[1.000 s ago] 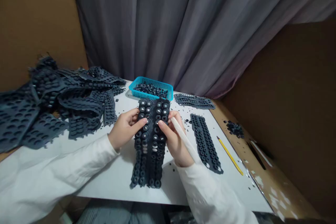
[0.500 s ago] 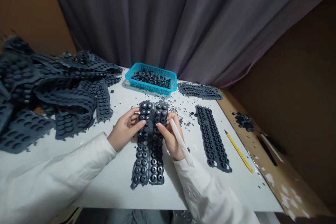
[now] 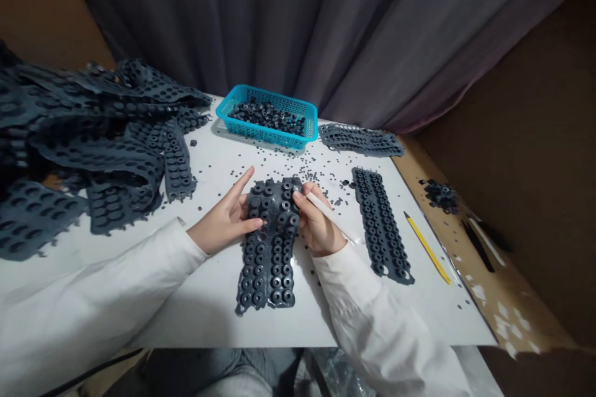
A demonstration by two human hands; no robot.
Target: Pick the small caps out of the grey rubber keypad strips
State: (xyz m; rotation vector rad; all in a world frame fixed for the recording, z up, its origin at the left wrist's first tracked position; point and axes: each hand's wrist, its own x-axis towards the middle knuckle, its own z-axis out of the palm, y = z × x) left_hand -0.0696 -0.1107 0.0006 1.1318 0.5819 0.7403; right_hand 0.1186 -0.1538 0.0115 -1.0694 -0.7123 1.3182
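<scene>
A dark rubber sheet of moulded ring-shaped parts (image 3: 267, 273) lies in front of me, its upper part raised between my hands. My left hand (image 3: 228, 217) grips its left edge, thumb on the face and forefinger stretched out past the top. My right hand (image 3: 319, 220) pinches the upper right corner, with the thumb on a ring there. A slim white stick (image 3: 331, 214) also rests in the right hand, pointing down and right. What the fingers behind the sheet do is hidden.
A blue basket (image 3: 265, 134) of small black parts stands at the back. Dark sheets (image 3: 107, 142) heap up at left. Another sheet (image 3: 382, 226), a yellow pencil (image 3: 427, 248) and a flattened sheet (image 3: 361, 139) lie at right. Tiny black discs (image 3: 311, 170) are scattered on the white table (image 3: 195, 322).
My right hand has moved up to the sheet's top right corner, and the stick has tilted flatter. My left forefinger has straightened away from the sheet. The view has shifted slightly.
</scene>
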